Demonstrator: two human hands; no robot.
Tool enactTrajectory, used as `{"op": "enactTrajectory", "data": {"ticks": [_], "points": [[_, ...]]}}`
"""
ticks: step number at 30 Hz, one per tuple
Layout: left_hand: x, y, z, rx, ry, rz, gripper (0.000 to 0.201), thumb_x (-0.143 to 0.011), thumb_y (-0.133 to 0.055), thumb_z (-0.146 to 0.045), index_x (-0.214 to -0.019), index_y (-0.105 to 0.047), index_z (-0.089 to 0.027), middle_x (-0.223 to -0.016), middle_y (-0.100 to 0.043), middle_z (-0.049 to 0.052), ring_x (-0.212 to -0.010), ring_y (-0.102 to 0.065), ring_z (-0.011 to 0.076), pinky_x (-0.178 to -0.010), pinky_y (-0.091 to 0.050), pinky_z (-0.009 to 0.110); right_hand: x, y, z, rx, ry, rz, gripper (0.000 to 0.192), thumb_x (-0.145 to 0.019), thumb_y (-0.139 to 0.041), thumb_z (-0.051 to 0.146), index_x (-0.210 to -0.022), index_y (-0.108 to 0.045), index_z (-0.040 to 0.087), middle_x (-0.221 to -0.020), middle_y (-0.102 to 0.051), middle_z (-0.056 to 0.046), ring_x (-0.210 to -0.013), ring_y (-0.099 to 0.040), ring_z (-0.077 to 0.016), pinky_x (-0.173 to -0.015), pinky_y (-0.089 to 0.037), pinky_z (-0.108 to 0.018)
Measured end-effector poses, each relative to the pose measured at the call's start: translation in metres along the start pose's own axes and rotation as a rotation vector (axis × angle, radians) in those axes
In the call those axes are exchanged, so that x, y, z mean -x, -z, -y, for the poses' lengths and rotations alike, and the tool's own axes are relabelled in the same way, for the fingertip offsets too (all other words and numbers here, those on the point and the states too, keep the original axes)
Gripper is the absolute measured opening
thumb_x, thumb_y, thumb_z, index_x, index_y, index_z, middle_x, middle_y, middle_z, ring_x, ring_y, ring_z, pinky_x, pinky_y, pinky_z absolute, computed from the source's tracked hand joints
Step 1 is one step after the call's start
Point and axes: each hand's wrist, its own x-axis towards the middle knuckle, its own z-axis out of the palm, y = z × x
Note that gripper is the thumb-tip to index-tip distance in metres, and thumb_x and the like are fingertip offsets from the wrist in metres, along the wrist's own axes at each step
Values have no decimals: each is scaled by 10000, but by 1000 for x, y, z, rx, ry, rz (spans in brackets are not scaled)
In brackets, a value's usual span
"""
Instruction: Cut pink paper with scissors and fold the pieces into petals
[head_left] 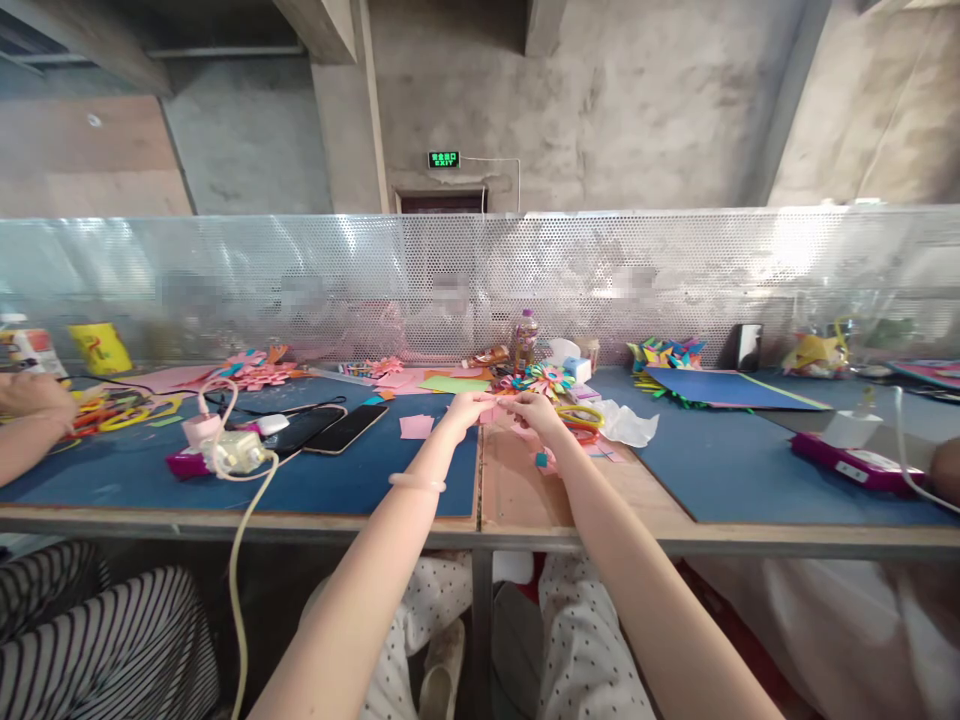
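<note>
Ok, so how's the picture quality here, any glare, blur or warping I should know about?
Head view: strong glare washes out the perforated screen at the right, and blurred patches sit along its middle; wide-angle warping stretches both forearms and bends the table edge; the left hand and right hand pinching pink paper are small and soft, so its folds are unreadable.

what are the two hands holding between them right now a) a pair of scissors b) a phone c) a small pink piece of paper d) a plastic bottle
c: the left hand and the right hand meet over the table edge and pinch a small pink piece of paper between their fingers, while the phone lies flat on the blue mat to the left and the bottle stands further back.
</note>
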Motion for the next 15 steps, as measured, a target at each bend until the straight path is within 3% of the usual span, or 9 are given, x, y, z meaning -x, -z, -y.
{"op": "enactTrajectory", "data": {"ticks": [15], "points": [[0,0,-1,-10,-20,-33,251,-630,-673,-312,-803,-711,-134,-805,-699,63,-782,-586,190,-699,-418,281,-2,1,0,-82,41,-3,386,-576,-688,499,-675,-605,135,-530,-523,21,-412,-359,-50,-370,-272,-190]]}}
